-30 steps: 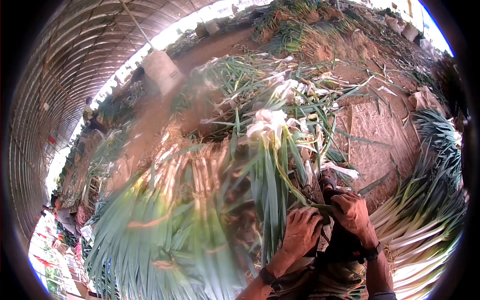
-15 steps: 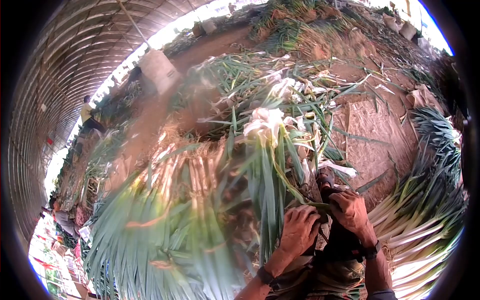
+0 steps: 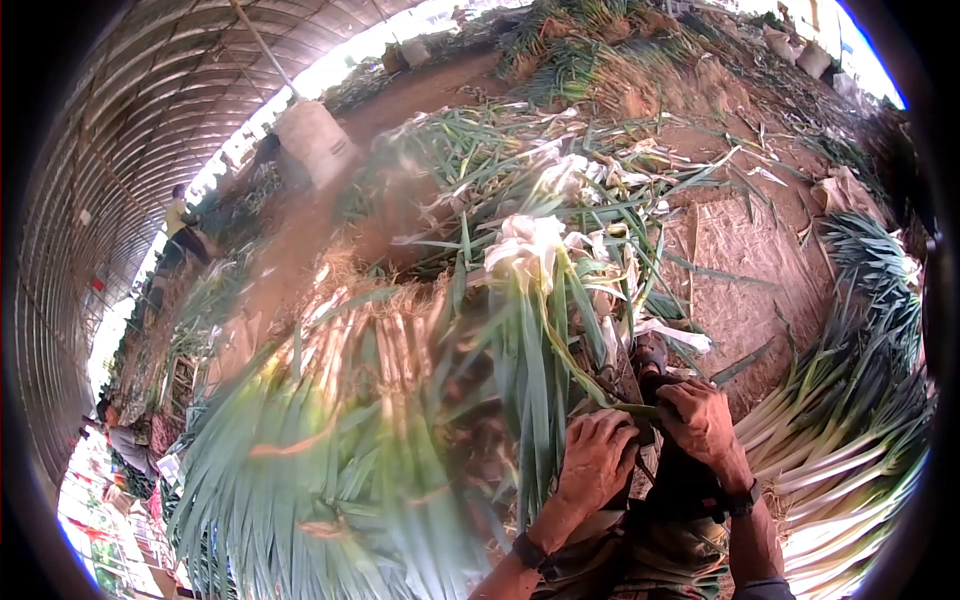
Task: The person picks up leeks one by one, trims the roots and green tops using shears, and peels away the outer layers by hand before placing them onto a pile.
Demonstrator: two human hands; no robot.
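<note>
A bunch of green leeks (image 3: 535, 340) stands in front of me, its white root ends up at the top. My left hand (image 3: 595, 462) is closed around the lower green leaves of the bunch. Just to its right, my right hand (image 3: 703, 420) grips a thin green leaf strip (image 3: 630, 408) that runs across to the bunch. The two hands almost touch. Both wrists wear dark bands.
A big heap of leeks (image 3: 330, 440) lies to the left, blurred. Another pile of leeks (image 3: 850, 430) lies to the right. Brown matting (image 3: 745, 270) covers the ground ahead. Trimmed leaves litter the soil. People work far left under the arched tunnel roof (image 3: 120, 130).
The hands and bunch have barely shifted. A person at the far left has moved slightly along the row.
</note>
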